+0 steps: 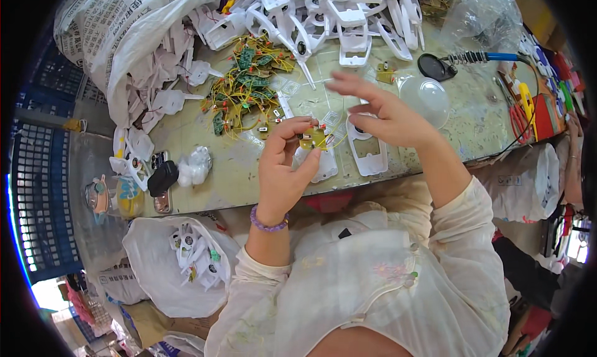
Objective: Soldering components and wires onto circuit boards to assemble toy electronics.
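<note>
A small yellowish circuit board point(313, 139) with thin wires is pinched between the thumb and fingers of my left hand point(283, 170). Under it, a white plastic part point(326, 166) lies at the bench's near edge. My right hand point(390, 113) is raised just to the right, its fingers stretched and apart, with nothing visible in them. Below that hand rests a white plastic housing point(372, 164) with a rectangular opening. Beyond my left hand spreads a heap of green circuit boards point(252, 80) with yellow wires. Another small board point(385, 74) lies beyond my right hand.
White housings point(348, 15) are piled at the back. A soldering iron point(497, 56), a translucent round dish point(425, 102) and a yellow utility knife point(527, 103) are to the right. A large white sack point(118, 40) stands left; a white bag point(152, 282) of parts sits below the bench.
</note>
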Demonstrator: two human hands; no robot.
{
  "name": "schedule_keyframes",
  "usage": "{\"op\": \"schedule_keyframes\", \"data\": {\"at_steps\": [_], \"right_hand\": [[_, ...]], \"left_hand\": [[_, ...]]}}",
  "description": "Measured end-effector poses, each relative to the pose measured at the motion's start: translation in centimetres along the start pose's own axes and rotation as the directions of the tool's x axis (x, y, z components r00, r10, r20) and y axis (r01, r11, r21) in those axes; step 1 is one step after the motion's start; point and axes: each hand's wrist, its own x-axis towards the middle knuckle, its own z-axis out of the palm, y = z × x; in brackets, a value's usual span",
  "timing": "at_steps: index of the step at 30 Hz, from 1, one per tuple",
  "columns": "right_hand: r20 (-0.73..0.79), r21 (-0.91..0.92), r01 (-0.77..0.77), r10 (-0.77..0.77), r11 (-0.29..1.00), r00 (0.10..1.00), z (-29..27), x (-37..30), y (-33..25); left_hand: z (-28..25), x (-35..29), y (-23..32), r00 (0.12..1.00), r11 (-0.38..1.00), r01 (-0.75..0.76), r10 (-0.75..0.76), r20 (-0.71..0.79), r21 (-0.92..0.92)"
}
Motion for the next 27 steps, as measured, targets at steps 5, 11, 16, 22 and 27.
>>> {"op": "schedule_keyframes", "data": {"at_steps": [5,11,16,22,27], "right_hand": [[0.277,0.124,-0.195,0.155,0.973,0.948,-0.6,-0.9,-0.5],[-0.101,0.324,-0.341,0.391,0.883,0.915,1.0,-0.5,-0.8],[0.174,0.529,-0.438,0.412,0.727,0.894,0.5,-0.5,0.0],[0.097,0.507,-0.417,0.431,0.754,0.897,0.3,0.2,-1.3],[0.038,0.298,-0.267,0.268,0.916,0.963,0.8,-0.2,-3.9]], "left_hand": [[-0.5,-0.3,0.3,0.999,1.000,0.007,-0.007,-0.039,-0.003],[-0.6,-0.5,0.1,1.000,0.999,-0.029,0.029,-0.011,-0.021],[-0.6,-0.8,0.2,0.999,0.999,-0.043,0.043,0.005,-0.026],[-0.9,-1.2,0.4,0.994,0.998,-0.017,0.012,0.110,0.053],[-1.9,-1.0,0.5,0.982,0.922,-0.176,0.141,0.125,0.344]]}}
